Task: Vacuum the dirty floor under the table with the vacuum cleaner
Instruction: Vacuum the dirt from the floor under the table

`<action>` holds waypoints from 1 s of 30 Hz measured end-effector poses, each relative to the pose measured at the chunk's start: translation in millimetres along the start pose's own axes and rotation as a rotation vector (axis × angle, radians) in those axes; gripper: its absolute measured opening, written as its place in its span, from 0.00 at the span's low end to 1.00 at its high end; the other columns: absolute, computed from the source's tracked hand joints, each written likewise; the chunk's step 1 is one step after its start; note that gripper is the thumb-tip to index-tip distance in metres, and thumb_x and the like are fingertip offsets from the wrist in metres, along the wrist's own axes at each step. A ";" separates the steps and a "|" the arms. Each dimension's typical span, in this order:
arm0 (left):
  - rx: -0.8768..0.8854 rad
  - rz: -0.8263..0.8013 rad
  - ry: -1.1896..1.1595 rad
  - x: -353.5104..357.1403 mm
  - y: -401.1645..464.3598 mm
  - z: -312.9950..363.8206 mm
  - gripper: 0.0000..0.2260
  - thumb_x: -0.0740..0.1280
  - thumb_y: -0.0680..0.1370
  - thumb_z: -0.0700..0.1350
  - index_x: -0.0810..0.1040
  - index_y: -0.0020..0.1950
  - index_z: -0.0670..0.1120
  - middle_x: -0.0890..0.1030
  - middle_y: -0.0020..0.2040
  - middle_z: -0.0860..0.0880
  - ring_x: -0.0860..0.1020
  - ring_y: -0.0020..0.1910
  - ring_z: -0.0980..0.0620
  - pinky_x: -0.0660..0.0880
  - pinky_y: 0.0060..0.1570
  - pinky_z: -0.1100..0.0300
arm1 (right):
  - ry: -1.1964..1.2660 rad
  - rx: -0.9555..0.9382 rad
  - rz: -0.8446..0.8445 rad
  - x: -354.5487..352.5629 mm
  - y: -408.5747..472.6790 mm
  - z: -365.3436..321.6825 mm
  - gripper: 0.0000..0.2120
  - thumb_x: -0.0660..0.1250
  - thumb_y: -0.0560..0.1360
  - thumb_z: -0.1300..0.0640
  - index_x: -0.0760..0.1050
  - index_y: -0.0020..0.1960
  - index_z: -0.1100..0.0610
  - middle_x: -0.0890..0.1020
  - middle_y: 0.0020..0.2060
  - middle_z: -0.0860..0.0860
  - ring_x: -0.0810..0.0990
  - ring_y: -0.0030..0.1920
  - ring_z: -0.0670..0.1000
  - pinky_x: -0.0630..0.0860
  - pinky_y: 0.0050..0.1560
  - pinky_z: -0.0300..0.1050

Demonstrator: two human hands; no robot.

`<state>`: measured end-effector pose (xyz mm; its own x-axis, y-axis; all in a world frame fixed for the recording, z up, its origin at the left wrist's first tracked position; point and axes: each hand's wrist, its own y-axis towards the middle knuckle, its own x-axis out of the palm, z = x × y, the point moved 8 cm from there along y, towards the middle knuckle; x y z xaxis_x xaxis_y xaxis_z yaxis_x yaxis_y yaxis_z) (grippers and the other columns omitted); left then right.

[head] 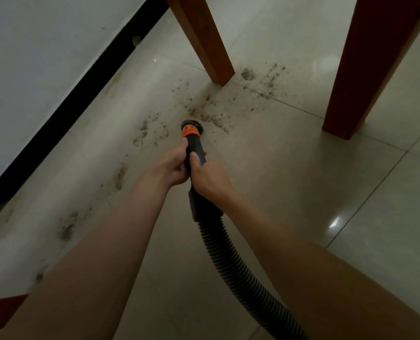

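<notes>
Both hands on the vacuum wand. Left hand (172, 165) wraps the black handle tube (196, 153) from the left side, fingers curled round it, thumb up near the orange collar (191, 132). Right hand (207, 176) grips the same tube just behind the left, thumb lying along the top, fingers curled under and out of sight. The two hands touch each other on the tube.

Ahead of the collar: round black brush nozzle (190, 125), down on the tiled floor (290, 180) at the near edge of a dirt patch (209, 111). Behind the right hand the tube widens into a cuff, then a ribbed black hose (231, 261) that runs back between the forearms and off the bottom edge.

More dirt: scattered streaks left of the nozzle toward the wall, and a patch past the nearer table leg (204, 40). A second, darker table leg (366, 69) stands on the right, well apart from the nozzle. Black baseboard (76, 104) runs along the white wall (32, 57) at left.
</notes>
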<state>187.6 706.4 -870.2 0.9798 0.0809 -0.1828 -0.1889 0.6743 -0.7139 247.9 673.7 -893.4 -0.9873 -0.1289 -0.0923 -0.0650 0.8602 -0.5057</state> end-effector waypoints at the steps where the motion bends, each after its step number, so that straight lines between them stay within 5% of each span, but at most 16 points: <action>1: 0.004 -0.002 -0.009 -0.7 2.2 0.9 0.23 0.49 0.83 0.51 0.64 0.69 0.34 0.74 0.41 0.42 0.74 0.37 0.50 0.70 0.50 0.59 | 0.007 0.004 -0.018 0.1 1.8 -0.5 0.30 0.49 0.80 0.39 0.73 0.59 0.64 0.79 0.50 0.60 0.79 0.48 0.59 0.73 0.44 0.47; 6: -0.012 0.009 -0.005 -6.9 6.2 -2.9 0.23 0.50 0.84 0.50 0.64 0.69 0.34 0.74 0.41 0.42 0.74 0.37 0.49 0.73 0.40 0.57 | 0.065 -0.020 -0.116 -1.3 0.6 -5.1 0.29 0.49 0.82 0.43 0.73 0.60 0.67 0.79 0.55 0.64 0.78 0.55 0.62 0.75 0.58 0.53; 9: 0.015 0.007 0.007 -1.3 3.7 -1.7 0.23 0.50 0.83 0.50 0.66 0.68 0.34 0.75 0.41 0.43 0.74 0.37 0.50 0.73 0.34 0.61 | 0.036 -0.003 -0.036 -6.2 -6.2 -3.6 0.29 0.48 0.81 0.41 0.74 0.59 0.64 0.79 0.52 0.61 0.78 0.50 0.59 0.73 0.46 0.48; 19: -0.027 -0.006 0.000 2.3 -15.1 -28.0 0.24 0.50 0.83 0.51 0.66 0.68 0.34 0.77 0.48 0.41 0.76 0.39 0.50 0.73 0.40 0.59 | 0.074 0.069 -0.027 -13.6 -41.3 18.0 0.29 0.49 0.81 0.40 0.73 0.59 0.64 0.78 0.48 0.58 0.77 0.43 0.56 0.70 0.37 0.44; 21: -0.017 -0.016 0.034 10.1 -19.4 -27.0 0.24 0.50 0.83 0.52 0.66 0.69 0.35 0.78 0.48 0.41 0.76 0.40 0.50 0.74 0.36 0.60 | 0.057 0.056 0.016 -18.0 -45.0 19.6 0.30 0.48 0.80 0.39 0.72 0.60 0.63 0.78 0.49 0.58 0.77 0.45 0.56 0.70 0.40 0.45; 25: -0.011 -0.019 0.049 16.0 -22.4 -29.3 0.24 0.50 0.83 0.51 0.63 0.71 0.35 0.74 0.63 0.37 0.75 0.49 0.47 0.73 0.34 0.59 | 0.097 0.073 -0.003 -23.1 -51.2 23.5 0.29 0.49 0.80 0.40 0.72 0.61 0.64 0.78 0.51 0.58 0.78 0.46 0.57 0.72 0.43 0.46; 30: -0.032 -0.069 0.038 29.0 -26.7 -24.3 0.23 0.50 0.83 0.51 0.63 0.70 0.36 0.75 0.60 0.38 0.76 0.46 0.47 0.73 0.35 0.59 | 0.119 0.076 -0.001 -37.8 -50.9 19.7 0.29 0.49 0.80 0.40 0.73 0.59 0.64 0.79 0.49 0.58 0.79 0.44 0.56 0.75 0.40 0.46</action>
<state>219.5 672.9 -872.8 0.9875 0.0070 -0.1573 -0.1236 0.6531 -0.7471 291.4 625.0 -881.1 -0.9977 -0.0667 0.0086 -0.0597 0.8198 -0.5695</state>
